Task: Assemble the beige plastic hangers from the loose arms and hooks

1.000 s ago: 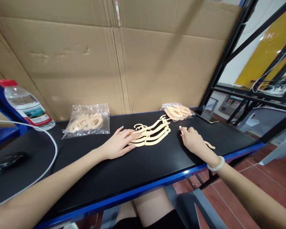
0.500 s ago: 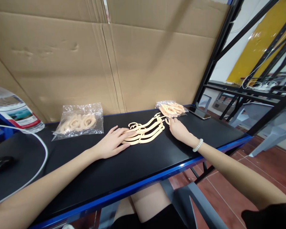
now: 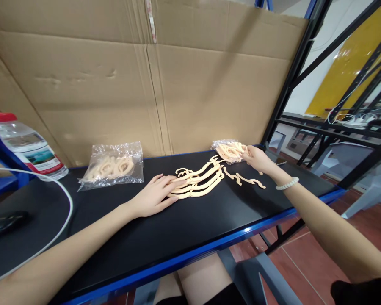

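I have the joined cream pieces (image 3: 203, 193) near the middle of the black bench (image 3: 152, 241), laid out as several long wavy strips side by side, linked at a cross joint partway along and bunched again at their far right end. A few thin curled tips stick up from the back edge. My left hand (image 3: 154, 195) lies flat over the strips' left end, palm down and fingers spread, pressing on them without grasping anything. Just right of the strips, two loose curvy pieces (image 3: 245, 180) lie on the bare top, well below my right hand (image 3: 257, 159). That hand is up at the right end of the right bag (image 3: 226, 152), fingertips drawn together against it; from here I can't tell whether they pinch the plastic, a piece, or nothing. A pale bead bracelet (image 3: 287, 183) circles that wrist.

The right bag, clear and full of cream pieces, sits at the back of the bench, near the strips' far end. The left bag (image 3: 114, 164), also clear with cream pieces inside, rests behind my left hand. Beyond that, at the far left, I see a red-capped water bottle (image 3: 34, 148), a white cable (image 3: 69, 212) looping across and a dark rounded object (image 3: 8, 222). A tall cardboard sheet (image 3: 209, 93) stands along the back.
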`<state>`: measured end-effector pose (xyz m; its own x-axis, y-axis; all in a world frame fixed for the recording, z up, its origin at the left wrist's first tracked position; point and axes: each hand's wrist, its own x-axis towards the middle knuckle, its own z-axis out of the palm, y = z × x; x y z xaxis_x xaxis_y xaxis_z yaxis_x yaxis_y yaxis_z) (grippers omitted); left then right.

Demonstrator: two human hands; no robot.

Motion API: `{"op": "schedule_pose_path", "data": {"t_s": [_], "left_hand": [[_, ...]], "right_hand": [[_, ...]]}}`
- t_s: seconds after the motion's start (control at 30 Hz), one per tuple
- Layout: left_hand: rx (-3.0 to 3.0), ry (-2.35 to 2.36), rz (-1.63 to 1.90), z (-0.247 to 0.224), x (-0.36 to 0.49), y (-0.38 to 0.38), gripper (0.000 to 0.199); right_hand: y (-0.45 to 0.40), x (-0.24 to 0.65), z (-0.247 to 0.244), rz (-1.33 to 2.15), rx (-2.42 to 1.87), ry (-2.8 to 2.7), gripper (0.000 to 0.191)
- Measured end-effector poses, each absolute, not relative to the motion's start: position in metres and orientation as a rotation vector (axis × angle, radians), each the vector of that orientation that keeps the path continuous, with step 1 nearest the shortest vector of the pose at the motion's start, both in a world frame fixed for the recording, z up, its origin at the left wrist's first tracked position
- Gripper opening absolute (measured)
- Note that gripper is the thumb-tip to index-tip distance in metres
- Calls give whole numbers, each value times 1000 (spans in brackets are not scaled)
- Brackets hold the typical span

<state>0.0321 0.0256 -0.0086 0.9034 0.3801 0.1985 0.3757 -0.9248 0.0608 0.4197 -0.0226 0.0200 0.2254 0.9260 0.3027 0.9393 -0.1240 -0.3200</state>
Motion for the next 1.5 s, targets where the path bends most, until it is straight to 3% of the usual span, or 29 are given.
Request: {"op": "schedule_pose_path", "data": {"t_s": [0.4, 0.6, 0.9, 1.23, 1.5], "left_hand": [[3065, 567, 364, -13, 33, 29, 50], [3057, 554, 378, -12, 33, 28, 49], [3047, 560, 376, -11, 32, 28, 48], [3030, 561, 384, -12, 32, 28, 49], [3016, 560, 392, -9, 31, 25, 53]], "right_hand": [[-58, 399, -5, 25, -2320, -1899, 36], [-46, 392, -2, 72, -2370, -2014, 18], [-43, 400, -9, 47, -2458, -2038, 31], [-30, 405, -9, 82, -2528, -2025, 33], [-6, 416, 28, -82, -2259, -2094, 18]]}}
